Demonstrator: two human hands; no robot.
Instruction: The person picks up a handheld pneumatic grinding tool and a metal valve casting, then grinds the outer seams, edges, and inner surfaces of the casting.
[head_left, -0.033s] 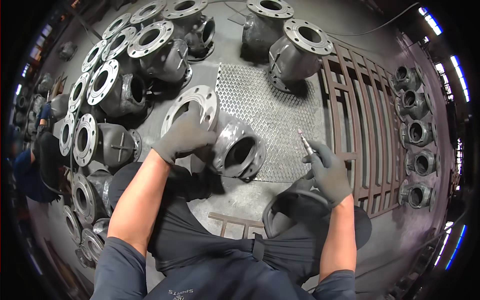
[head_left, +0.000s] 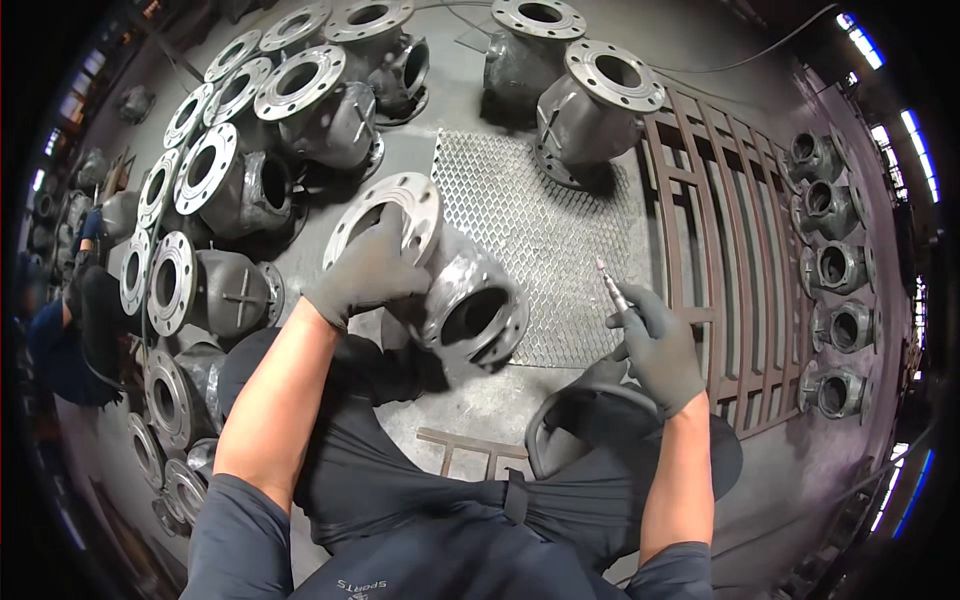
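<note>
A grey cast valve body with a wide bolted flange lies tilted on the floor in front of me. My left hand, in a dark glove, grips the rim of that flange. My right hand, also gloved, holds a slim pencil-shaped tool with a pinkish tip pointing up and away. The tool tip is clear of the valve, to the right of its open round port. My knees in dark trousers fill the lower middle of the view.
Several flanged valve bodies stand in rows at the left and two more at the back. A perforated metal sheet and a barred grating lie ahead. Small valves line the right. A person crouches far left.
</note>
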